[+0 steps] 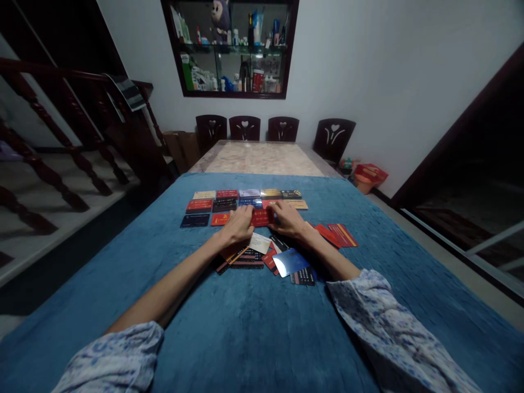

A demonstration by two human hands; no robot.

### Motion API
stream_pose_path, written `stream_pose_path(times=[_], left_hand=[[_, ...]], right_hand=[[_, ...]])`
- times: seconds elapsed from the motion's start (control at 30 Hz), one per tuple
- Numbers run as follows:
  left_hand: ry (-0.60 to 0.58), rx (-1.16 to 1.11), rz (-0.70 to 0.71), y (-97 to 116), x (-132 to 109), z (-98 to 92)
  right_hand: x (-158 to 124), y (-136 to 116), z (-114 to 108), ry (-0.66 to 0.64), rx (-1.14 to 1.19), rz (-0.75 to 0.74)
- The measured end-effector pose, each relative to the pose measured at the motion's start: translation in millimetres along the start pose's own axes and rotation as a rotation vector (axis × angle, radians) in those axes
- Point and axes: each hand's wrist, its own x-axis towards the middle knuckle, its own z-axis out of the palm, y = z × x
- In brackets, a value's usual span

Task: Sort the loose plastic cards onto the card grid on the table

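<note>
A red card (pixel 261 219) lies in the front row of laid-out cards, between my two hands. My left hand (pixel 240 224) has its fingers bent together at the card's left edge. At its right edge, my right hand (pixel 285 219) curls its fingers onto the same card. Left of them in that row are an orange-red card (pixel 220 219) and a dark blue card (pixel 195 220). Two more rows lie behind, with a black card (pixel 225 204) and a gold card (pixel 271 194) among them. Below my wrists is a loose pile with a shiny blue card (pixel 290 262) and a white card (pixel 260 242).
A blue cloth (pixel 172 305) covers the near part of the table, and bare stone-patterned tabletop (pixel 262 157) shows beyond. More red cards (pixel 343 235) lie right of my right forearm. Dark chairs (pixel 244 127) stand at the far end. A wooden railing (pixel 69 136) is on the left.
</note>
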Motion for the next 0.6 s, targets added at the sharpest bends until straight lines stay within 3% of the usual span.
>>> stream_pose_path(times=[0.6], left_hand=[[0.042, 0.063, 0.063, -12, -4, -5.8]], right_hand=[[4, 6, 1, 0.007, 0.025, -0.069]])
